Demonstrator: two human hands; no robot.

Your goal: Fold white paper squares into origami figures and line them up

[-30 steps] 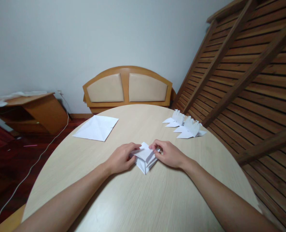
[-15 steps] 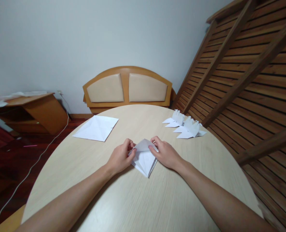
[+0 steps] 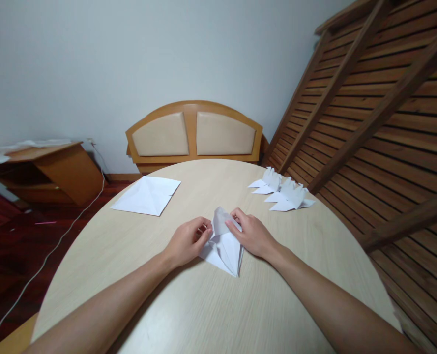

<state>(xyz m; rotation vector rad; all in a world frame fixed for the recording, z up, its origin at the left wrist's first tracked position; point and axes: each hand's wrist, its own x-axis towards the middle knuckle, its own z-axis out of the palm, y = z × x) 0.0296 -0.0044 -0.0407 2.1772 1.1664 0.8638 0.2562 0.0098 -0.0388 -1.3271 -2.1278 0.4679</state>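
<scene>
A partly folded white paper (image 3: 225, 248) lies on the round light-wood table (image 3: 211, 305), its point toward me and its upper flap raised. My left hand (image 3: 187, 241) pinches the paper's left edge with curled fingers. On the right side, my right hand (image 3: 251, 235) grips the raised flap between thumb and fingers. Both hands are closed on the same paper.
A flat creased white sheet (image 3: 146, 195) lies at the far left of the table. Several finished folded paper figures (image 3: 284, 192) sit at the far right. Behind the table stand a padded wooden chair back (image 3: 194, 132), a slatted wooden frame (image 3: 380, 113) leaning at right and a low wooden cabinet (image 3: 56, 169) at left.
The paper's upper flap has been lifted and pulled up; the paper now looks narrower and longer, with its point shifted slightly right and toward me. Both hands stayed on it.
</scene>
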